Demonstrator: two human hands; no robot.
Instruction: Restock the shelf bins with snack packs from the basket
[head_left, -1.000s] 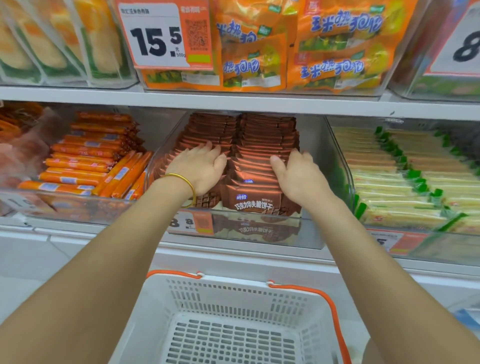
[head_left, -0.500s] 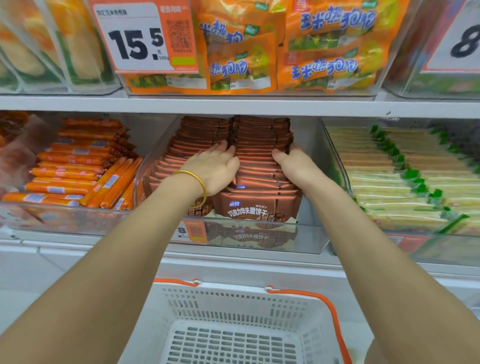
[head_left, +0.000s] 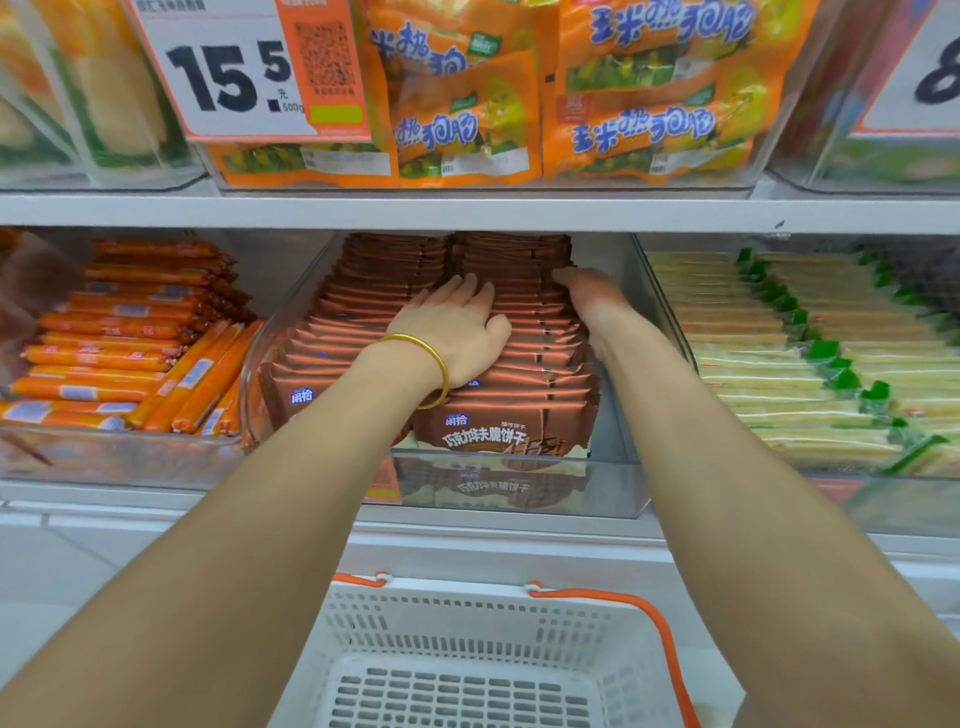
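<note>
Two rows of brown chocolate wafer packs (head_left: 519, 415) fill a clear shelf bin (head_left: 613, 493) on the middle shelf. My left hand (head_left: 457, 327), with a gold bangle at the wrist, lies flat on top of the packs with fingers straight. My right hand (head_left: 592, 301) presses edge-on against the right side of the right row, deep in the bin, fingers extended. The white basket (head_left: 441, 623) with orange handles sits below my arms; the part of it that shows holds no packs.
A bin of orange sausage sticks (head_left: 130, 343) stands to the left and a bin of yellow-green packs (head_left: 810, 364) to the right. Above, orange snack bags (head_left: 649, 93) and a 15.5 price tag (head_left: 234, 73) fill the upper shelf, whose edge hangs low over the bin.
Both hands have slid further back along the wafer rows, away from the front packs. The right hand has moved to the right side of the stack.
</note>
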